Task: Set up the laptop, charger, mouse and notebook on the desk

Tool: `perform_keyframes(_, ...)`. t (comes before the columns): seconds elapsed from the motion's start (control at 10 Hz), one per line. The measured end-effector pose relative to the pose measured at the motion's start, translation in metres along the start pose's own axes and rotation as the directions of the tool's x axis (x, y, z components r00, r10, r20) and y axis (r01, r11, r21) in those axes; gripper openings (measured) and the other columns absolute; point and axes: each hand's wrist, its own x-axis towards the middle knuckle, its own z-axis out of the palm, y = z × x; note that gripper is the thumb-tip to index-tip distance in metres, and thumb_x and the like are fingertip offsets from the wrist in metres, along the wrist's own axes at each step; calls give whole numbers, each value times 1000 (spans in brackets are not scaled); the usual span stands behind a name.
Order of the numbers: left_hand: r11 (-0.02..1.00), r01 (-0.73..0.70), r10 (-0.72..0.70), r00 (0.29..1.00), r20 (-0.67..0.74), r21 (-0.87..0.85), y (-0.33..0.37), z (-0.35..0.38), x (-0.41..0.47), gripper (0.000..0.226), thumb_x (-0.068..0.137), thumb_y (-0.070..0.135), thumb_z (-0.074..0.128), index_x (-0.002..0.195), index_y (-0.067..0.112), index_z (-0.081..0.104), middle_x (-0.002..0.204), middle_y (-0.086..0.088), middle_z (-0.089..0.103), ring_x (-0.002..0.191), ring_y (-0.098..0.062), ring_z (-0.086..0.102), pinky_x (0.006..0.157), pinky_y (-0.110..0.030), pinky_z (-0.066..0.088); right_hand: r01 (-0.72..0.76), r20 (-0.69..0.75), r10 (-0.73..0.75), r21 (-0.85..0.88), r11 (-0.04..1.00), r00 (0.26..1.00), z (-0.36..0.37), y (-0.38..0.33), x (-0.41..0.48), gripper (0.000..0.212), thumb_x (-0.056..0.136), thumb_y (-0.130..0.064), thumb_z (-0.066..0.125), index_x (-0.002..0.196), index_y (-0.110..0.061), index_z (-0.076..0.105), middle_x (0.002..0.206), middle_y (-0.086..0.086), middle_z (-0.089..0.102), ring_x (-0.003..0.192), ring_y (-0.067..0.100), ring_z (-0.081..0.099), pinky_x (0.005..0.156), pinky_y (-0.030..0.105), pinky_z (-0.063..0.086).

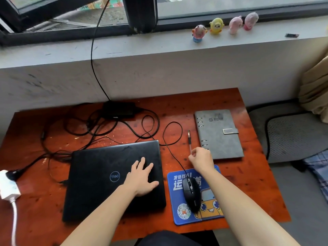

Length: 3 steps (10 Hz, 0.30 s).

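Note:
A closed black laptop (99,176) lies on the reddish wooden desk (252,183). My left hand (142,176) rests flat on its lid, fingers spread. A black wired mouse (191,193) sits on a blue mouse pad (179,215) to the right of the laptop. Behind the pad, my right hand (201,159) pinches the near end of a pen (189,139) lying beside a grey ring-bound notebook (219,133). The black charger brick (118,109) sits at the desk's back edge amid tangled cables (85,125).
A white power strip (8,185) with a black plug hangs off the desk's left edge. Several small figurines (217,25) stand on the windowsill behind. A cable runs up to the window. A grey seat cushion (291,134) lies right of the desk.

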Motion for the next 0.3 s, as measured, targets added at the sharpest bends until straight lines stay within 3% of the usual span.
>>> perform_keyframes(0.2, 1000, 12, -12, 1000, 2, 5, 1, -2, -2, 87, 87, 57, 55, 159, 33, 11, 167, -3, -12, 152, -28, -12, 118, -52, 28, 7, 11, -6, -50, 999, 1000, -4, 7, 4, 29, 95, -31, 61, 115, -11, 67, 110, 11, 72, 108, 31, 64, 87, 35, 51)
perform_keyframes(0.3, 1000, 11, -11, 1000, 19, 17, 3, -2, -3, 88, 87, 55, 56, 159, 33, 9, 167, -4, -14, 152, -29, -12, 117, -53, 29, 50, 29, -48, -72, 996, 998, -8, 8, -6, 44, 96, -38, 59, 131, -13, 57, 125, 11, 63, 117, 30, 58, 93, 37, 48)
